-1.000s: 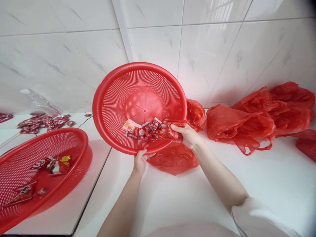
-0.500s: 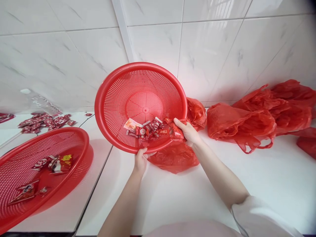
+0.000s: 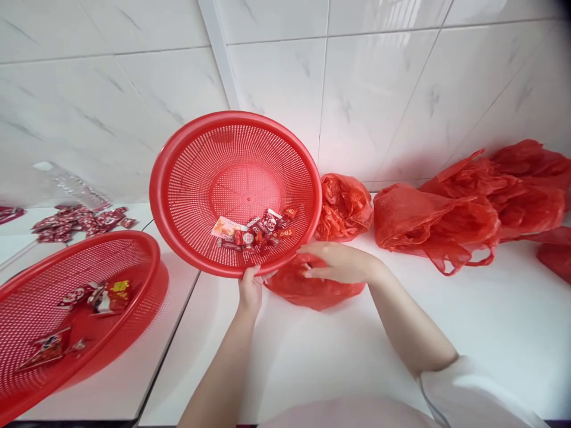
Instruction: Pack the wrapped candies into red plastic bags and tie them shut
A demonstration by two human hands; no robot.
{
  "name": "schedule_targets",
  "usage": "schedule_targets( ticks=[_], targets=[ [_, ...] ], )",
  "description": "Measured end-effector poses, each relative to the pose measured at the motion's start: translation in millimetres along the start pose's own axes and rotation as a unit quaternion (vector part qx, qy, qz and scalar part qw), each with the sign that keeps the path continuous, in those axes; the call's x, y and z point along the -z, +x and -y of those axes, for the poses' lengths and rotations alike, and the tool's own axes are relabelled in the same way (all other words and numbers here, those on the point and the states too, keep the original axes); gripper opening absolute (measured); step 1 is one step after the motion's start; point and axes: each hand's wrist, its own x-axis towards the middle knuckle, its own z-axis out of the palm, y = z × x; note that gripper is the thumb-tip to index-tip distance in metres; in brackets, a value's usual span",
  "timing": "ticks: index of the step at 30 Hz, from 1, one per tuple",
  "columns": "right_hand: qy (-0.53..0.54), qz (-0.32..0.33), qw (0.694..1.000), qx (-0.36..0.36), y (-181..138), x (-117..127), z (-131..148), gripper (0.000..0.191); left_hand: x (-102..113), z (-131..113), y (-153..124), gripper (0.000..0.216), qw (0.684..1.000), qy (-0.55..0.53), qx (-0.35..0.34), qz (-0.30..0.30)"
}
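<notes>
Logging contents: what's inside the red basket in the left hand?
In the red basket, held by its near rim in the left hand, small wrapped packets lie bunched toward that rim, a pale packet at left. Anything beneath them is covered.

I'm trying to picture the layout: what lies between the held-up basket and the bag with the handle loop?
The head view shows a crumpled red bag between the basket and the looped bag.

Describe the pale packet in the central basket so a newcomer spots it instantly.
Find the round red perforated basket mid-view, its opening facing the camera. Small packets cluster low inside; the pale packet lies at their left end. Its cream-and-orange face stands out against mostly red neighbours.
</notes>
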Motion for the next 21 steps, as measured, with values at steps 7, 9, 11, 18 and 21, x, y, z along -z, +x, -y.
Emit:
schedule_targets(
  ticks=[7, 9, 11, 18, 21],
  targets=[
    [-0.050, -0.064, 0.996, 0.040, 8.7, -25.6, 11.7, 0.034, -5.5, 7.8, -12.5, 0.036, 0.998, 0.005, 0.043, 0.039],
    [-0.098, -0.118, 0.988, -0.004, 18.8, -41.7, 7.9, 0.048, -9.0, 13.2, -21.2, 0.037, 0.996, 0.001, 0.068, 0.057],
    [-0.155, -0.151, 0.975, -0.050, 28.1, -57.8, 3.4, 0.064, -12.4, 18.4, -29.3, 0.041, 0.994, -0.005, 0.085, 0.070],
    [-0.183, -0.126, 0.973, -0.063, 38.6, -76.2, -6.7, 0.048, -13.9, 28.4, -37.4, 0.045, 0.988, -0.003, 0.126, 0.091],
    [-0.103, -0.126, 0.986, -0.039, 40.9, -70.0, -13.7, 0.036, -12.3, 28.8, -35.5, 0.044, 0.987, 0.003, 0.136, 0.091]
  ],
)
